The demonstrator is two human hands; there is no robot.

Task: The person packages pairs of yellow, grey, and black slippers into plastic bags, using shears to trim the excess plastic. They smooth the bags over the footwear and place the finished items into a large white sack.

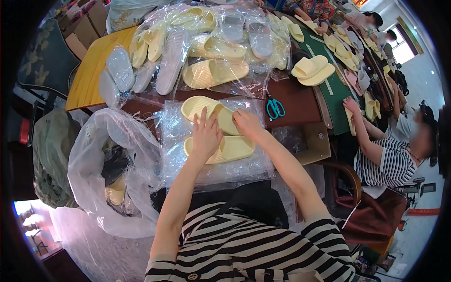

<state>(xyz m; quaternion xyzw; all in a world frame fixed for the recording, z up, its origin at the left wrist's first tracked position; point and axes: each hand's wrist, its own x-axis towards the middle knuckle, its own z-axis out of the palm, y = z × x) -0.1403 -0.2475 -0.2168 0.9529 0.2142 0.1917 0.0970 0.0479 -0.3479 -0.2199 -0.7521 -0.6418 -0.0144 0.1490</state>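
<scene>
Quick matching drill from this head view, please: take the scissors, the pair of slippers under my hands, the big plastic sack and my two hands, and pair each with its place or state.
Things:
1. scissors
2. pale yellow slippers
3. big clear plastic sack
4. left hand and right hand

Places or states:
A. open, lying flat on the slippers
B. teal-handled, on the dark table right of the hands
C. at the table's left edge
D. lying on a stack of clear bags

Pairs: 1-B, 2-D, 3-C, 4-A

Long wooden table (89, 80), bright window (405, 49), pale floor (423, 80).
</scene>
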